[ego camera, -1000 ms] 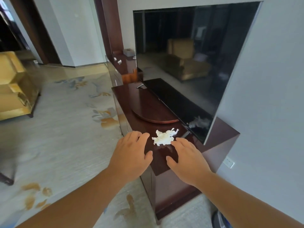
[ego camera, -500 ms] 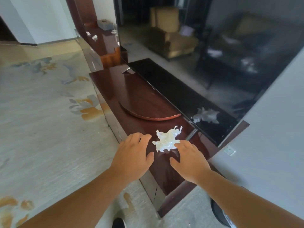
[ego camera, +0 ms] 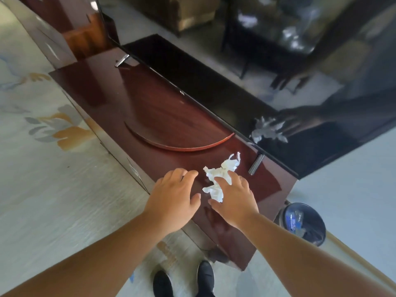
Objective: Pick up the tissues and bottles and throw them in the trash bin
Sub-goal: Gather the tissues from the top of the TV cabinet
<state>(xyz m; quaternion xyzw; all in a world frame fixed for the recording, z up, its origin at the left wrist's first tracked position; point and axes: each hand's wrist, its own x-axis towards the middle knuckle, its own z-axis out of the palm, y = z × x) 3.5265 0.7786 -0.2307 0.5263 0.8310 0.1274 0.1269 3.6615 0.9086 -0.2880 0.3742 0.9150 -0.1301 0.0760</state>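
1. Locate the trash bin (ego camera: 301,204) at the lower right of the frame, on the floor just beside the near end of the cabinet (ego camera: 102,91). It is round, with a dark liner.
2. Check its contents: a crushed clear plastic bottle (ego camera: 292,219) with a blue label lies inside, against the left wall. Other clear plastic lies beside it; what it is cannot be told.
3. Find the tissue (ego camera: 222,168) just right of centre in the lower half of the frame. It lies on the glossy dark red cabinet top, near the front edge and just left of the metal television foot (ego camera: 256,165).
4. Note how the tissue looks: white, crumpled and flattened, with a ragged outline and a thin twisted tip pointing toward the television (ego camera: 192,67). Its pale reflection shows in the black screen above it.
5. Observe your right hand (ego camera: 235,200): palm down, fingers extended and spread over the near half of the tissue, touching it. The fingers are not closed around it; the thumb lies at its lower edge.
6. Observe your left hand (ego camera: 173,200): palm down over the cabinet top, fingers relaxed and slightly bent, grasping nothing. Its fingertips sit just left of the tissue, apart from it.
7. Note the curved raised panel (ego camera: 182,147) on the cabinet top, above both hands in the frame.
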